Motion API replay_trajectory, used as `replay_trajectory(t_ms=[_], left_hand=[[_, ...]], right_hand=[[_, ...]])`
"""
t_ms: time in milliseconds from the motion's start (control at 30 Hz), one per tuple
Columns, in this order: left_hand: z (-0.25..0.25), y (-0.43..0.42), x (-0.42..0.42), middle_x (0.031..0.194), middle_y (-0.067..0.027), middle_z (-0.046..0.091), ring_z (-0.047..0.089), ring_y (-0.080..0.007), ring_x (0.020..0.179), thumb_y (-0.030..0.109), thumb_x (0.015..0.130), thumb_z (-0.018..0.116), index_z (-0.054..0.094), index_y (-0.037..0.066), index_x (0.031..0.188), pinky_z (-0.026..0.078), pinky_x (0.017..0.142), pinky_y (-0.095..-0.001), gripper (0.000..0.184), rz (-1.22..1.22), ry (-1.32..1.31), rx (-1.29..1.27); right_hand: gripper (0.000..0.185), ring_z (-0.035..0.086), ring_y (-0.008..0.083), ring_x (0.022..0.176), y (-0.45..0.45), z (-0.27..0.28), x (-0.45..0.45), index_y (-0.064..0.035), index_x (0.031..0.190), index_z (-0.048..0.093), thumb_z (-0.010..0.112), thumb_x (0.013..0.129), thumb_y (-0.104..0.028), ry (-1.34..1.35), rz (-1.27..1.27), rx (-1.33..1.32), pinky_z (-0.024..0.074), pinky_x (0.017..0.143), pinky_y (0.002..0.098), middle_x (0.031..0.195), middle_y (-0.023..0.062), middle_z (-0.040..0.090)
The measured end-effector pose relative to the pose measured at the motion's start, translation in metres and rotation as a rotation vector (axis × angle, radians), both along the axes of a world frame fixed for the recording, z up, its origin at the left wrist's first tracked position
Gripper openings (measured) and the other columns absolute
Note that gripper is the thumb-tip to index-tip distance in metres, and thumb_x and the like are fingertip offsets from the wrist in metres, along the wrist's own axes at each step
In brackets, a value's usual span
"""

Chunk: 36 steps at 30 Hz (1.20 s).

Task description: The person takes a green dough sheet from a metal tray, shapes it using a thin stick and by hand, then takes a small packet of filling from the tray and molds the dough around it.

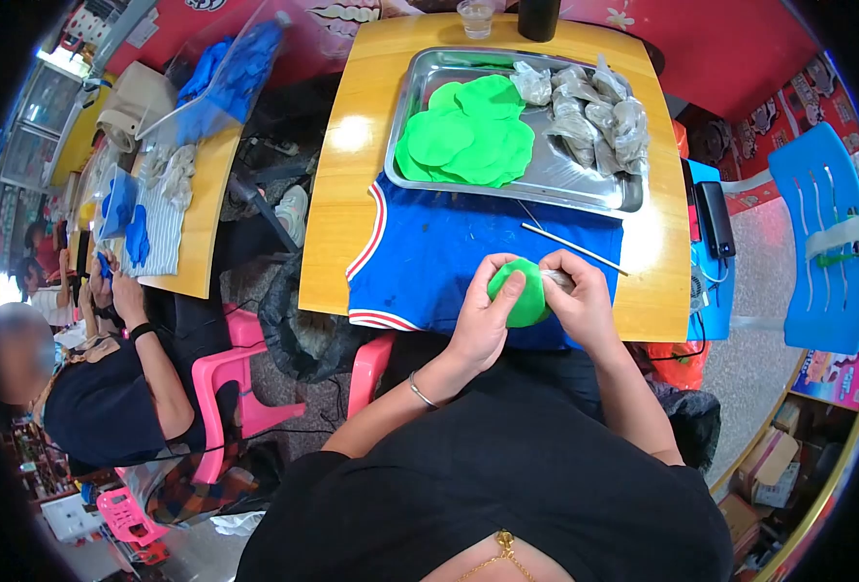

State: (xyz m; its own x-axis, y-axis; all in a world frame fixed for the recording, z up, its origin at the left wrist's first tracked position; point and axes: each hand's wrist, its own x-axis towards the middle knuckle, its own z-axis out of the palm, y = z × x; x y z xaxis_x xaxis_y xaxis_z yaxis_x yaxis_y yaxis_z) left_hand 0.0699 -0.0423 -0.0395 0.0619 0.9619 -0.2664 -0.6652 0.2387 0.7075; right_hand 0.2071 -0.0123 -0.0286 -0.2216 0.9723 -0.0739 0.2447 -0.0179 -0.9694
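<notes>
Hands (480,318) pinching green disc (528,307), edges partly covered, pale wad (559,279) at right hand (585,306) indistinct

We are looking through one head-worn camera, facing forward and steeply down over the black shirt (478,456) at the left hand (486,315) and the right hand (583,301), which are lying close, just right of centre. Beyond them we are seeing the table (337,223) through a wide, edge-bending lens.

No writing or numbers can be read.
</notes>
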Motion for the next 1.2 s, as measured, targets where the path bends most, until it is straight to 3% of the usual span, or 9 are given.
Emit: replay_trajectory(t_ms=[67, 167, 367, 567, 767, 867, 1000, 1167, 1200], left_hand=[[-0.008, 0.0, -0.004, 0.089, 0.0014, 0.052, 0.05, -0.0043, 0.082, 0.023, 0.093, 0.053, 0.048, 0.008, 0.1, 0.042, 0.07, -0.0211, 0.018, -0.03, -0.027, 0.008], [-0.009, 0.003, -0.009, 0.087, 0.0015, 0.051, 0.049, -0.0044, 0.08, 0.025, 0.093, 0.053, 0.046, 0.009, 0.096, 0.042, 0.07, -0.0213, 0.017, -0.017, -0.058, 0.01], [-0.013, 0.002, -0.009, 0.087, 0.0013, 0.05, 0.047, -0.0041, 0.081, 0.025, 0.093, 0.053, 0.045, 0.01, 0.095, 0.041, 0.071, -0.021, 0.018, -0.024, -0.001, 0.03], [-0.012, -0.001, -0.005, 0.093, -0.0002, 0.05, 0.048, -0.0045, 0.085, 0.025, 0.091, 0.056, 0.043, 0.008, 0.101, 0.041, 0.075, -0.0212, 0.024, -0.058, 0.095, 0.109], [-0.009, 0.0, -0.007, 0.092, -0.001, 0.053, 0.051, -0.0055, 0.083, 0.026, 0.082, 0.068, 0.045, 0.007, 0.1, 0.045, 0.073, -0.0222, 0.035, -0.019, 0.02, 0.125], [-0.011, 0.002, -0.01, 0.087, -0.0003, 0.055, 0.053, -0.0056, 0.079, 0.024, 0.079, 0.071, 0.049, 0.006, 0.095, 0.046, 0.072, -0.022, 0.033, 0.029, 0.075, 0.142], [-0.011, 0.002, -0.011, 0.084, -0.0006, 0.057, 0.054, -0.006, 0.077, 0.02, 0.08, 0.07, 0.052, 0.006, 0.089, 0.045, 0.07, -0.0219, 0.024, 0.089, 0.165, 0.167], [-0.001, 0.002, -0.01, 0.089, -0.0013, 0.06, 0.056, -0.0073, 0.078, 0.018, 0.084, 0.066, 0.055, 0.006, 0.096, 0.045, 0.069, -0.0222, 0.02, 0.092, -0.009, 0.087], [0.0, 0.003, -0.01, 0.089, -0.0014, 0.06, 0.056, -0.0076, 0.078, 0.019, 0.085, 0.065, 0.056, 0.006, 0.098, 0.046, 0.069, -0.0224, 0.021, 0.084, -0.026, 0.085]], right_hand=[[0.017, 0.055, 0.0132, 0.075, 0.001, -0.004, 0.005, -0.0007, 0.091, 0.062, 0.062, 0.076, -0.007, 0.177, 0.064, -0.176, 0.0425, 0.064, 0.0245, 0.082, 0.0055, 0.06], [0.021, 0.056, 0.0135, 0.072, 0.0, 0.007, 0.006, -0.0003, 0.096, 0.063, 0.061, 0.076, -0.006, 0.104, 0.184, 0.078, 0.0425, 0.063, 0.0233, 0.085, 0.0054, 0.06], [0.026, 0.055, 0.0134, 0.069, -0.003, 0.007, 0.007, -0.0006, 0.1, 0.063, 0.063, 0.075, -0.005, -0.037, 0.197, 0.155, 0.0428, 0.061, 0.0236, 0.083, 0.0064, 0.059], [0.014, 0.051, 0.0075, 0.067, -0.003, 0.009, -0.006, -0.0016, 0.088, 0.057, 0.063, 0.077, -0.006, 0.002, -0.022, 0.082, 0.0412, 0.058, 0.0225, 0.077, 0.0021, 0.056], [0.017, 0.044, 0.0033, 0.067, 0.0, 0.005, -0.006, -0.0072, 0.082, 0.045, 0.061, 0.081, -0.007, 0.557, -0.001, -0.295, 0.035, 0.056, 0.0198, 0.076, -0.0035, 0.048], [0.016, 0.047, 0.0046, 0.071, -0.002, 0.002, -0.004, -0.0058, 0.083, 0.046, 0.062, 0.08, -0.005, 0.538, 0.061, -0.198, 0.0381, 0.061, 0.0196, 0.078, -0.0022, 0.051], [0.015, 0.051, 0.0067, 0.077, -0.008, 0.011, -0.005, -0.0027, 0.088, 0.052, 0.063, 0.078, -0.005, 0.251, 0.062, 0.035, 0.0422, 0.066, 0.0219, 0.082, 0.0013, 0.055], [0.012, 0.055, 0.0112, 0.07, -0.006, 0.016, -0.007, -0.0003, 0.087, 0.059, 0.064, 0.077, -0.002, 0.033, 0.081, 0.402, 0.0437, 0.061, 0.0234, 0.086, 0.0066, 0.057], [0.011, 0.055, 0.0119, 0.069, -0.007, 0.016, -0.007, -0.0001, 0.087, 0.059, 0.064, 0.076, -0.002, 0.037, 0.076, 0.358, 0.0435, 0.06, 0.0233, 0.086, 0.0069, 0.057]])
